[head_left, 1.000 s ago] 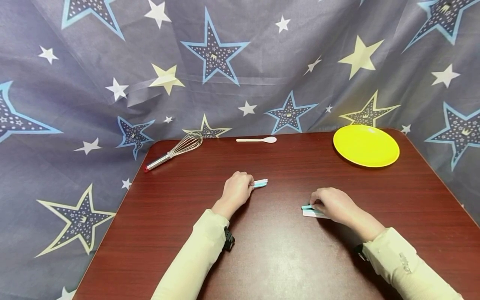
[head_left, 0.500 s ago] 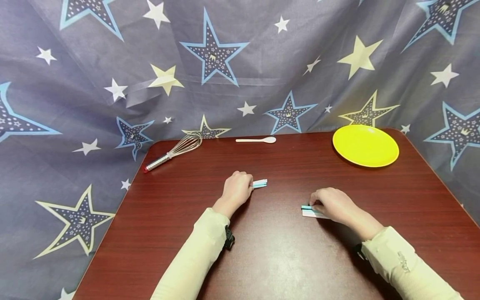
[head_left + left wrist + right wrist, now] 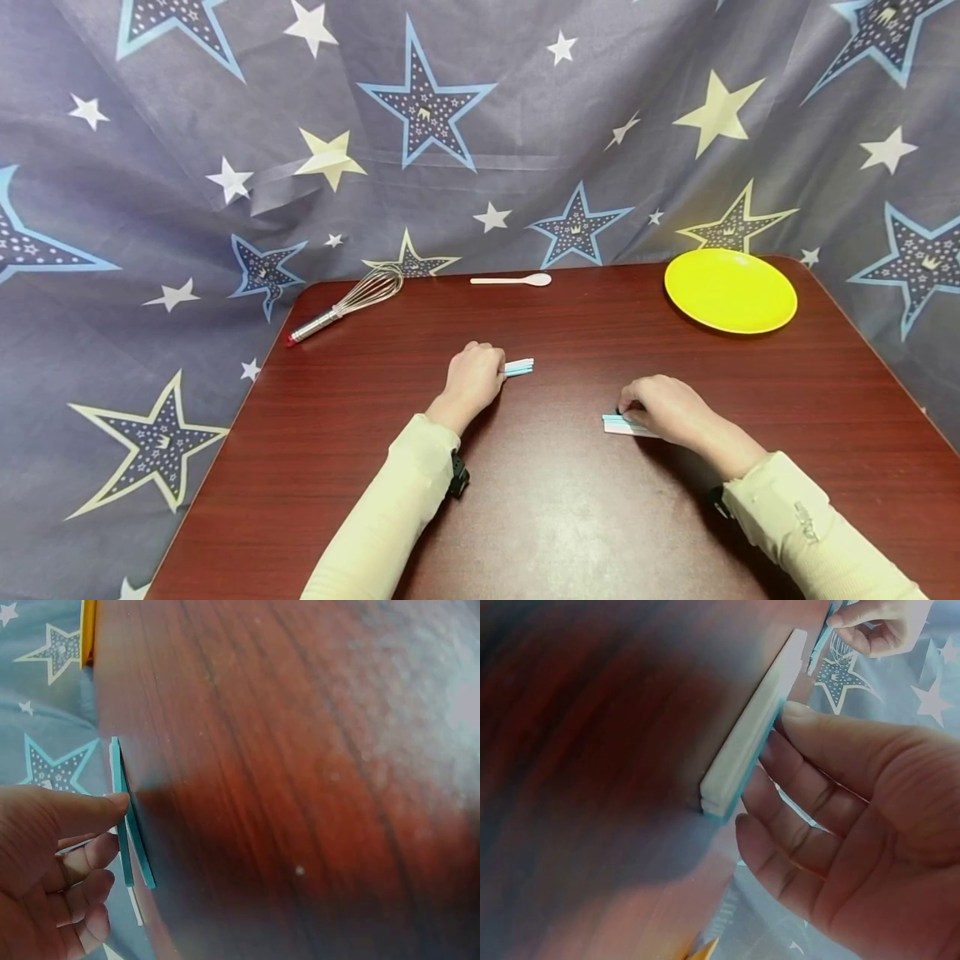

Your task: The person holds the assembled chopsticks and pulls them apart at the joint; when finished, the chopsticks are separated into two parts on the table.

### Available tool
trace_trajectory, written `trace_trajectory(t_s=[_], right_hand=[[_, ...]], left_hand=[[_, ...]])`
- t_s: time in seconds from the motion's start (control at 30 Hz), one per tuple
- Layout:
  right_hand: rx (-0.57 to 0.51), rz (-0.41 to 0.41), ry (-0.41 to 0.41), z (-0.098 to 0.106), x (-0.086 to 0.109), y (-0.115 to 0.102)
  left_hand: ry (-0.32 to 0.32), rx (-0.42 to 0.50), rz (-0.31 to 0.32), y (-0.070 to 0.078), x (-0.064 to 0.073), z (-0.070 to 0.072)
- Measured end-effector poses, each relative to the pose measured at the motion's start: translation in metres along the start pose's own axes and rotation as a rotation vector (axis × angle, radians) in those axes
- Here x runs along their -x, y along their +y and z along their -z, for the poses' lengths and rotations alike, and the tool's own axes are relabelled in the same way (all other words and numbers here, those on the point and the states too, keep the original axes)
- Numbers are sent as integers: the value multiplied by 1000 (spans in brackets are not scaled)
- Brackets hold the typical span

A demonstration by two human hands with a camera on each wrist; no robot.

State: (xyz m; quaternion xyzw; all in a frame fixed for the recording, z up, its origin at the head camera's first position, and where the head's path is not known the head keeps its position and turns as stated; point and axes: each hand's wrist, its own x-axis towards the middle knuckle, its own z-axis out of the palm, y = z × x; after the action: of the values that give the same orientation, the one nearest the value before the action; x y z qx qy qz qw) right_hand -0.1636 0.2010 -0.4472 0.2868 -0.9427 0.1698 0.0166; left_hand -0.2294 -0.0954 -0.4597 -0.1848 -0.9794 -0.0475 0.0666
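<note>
My left hand [image 3: 474,375] is left of the table's middle and pinches a small bunch of thin pale blue and white sticks [image 3: 519,367]. Close up in the left wrist view, the thumb lies across two blue sticks [image 3: 122,847], slightly splayed, with white ones behind. To the right and nearer, my right hand [image 3: 663,408] has thumb and fingers bent on a second flat bundle of white and blue sticks [image 3: 618,427]. From the right wrist, a thick white piece [image 3: 754,724] shows on top of a blue one, the thumb tip at the blue edge. The palms hide part of both bundles.
A wire whisk [image 3: 322,323] with a red-tipped handle lies at the back left of the brown table [image 3: 555,517]. Behind the hands lies a white spoon [image 3: 536,280]. A yellow plate [image 3: 731,292] sits at the back right. A star-patterned curtain [image 3: 450,192] hangs behind.
The blue stick under my right fingers, slightly raised before, has come down against the white one. My left hand stays where it was.
</note>
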Motion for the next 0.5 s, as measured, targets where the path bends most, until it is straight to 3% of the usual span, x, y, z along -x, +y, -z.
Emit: trace_trajectory(t_s=[0.5], right_hand=[[-2,21,13,-1,0,0]], left_hand=[[17,-29,-11,0,0,-2]])
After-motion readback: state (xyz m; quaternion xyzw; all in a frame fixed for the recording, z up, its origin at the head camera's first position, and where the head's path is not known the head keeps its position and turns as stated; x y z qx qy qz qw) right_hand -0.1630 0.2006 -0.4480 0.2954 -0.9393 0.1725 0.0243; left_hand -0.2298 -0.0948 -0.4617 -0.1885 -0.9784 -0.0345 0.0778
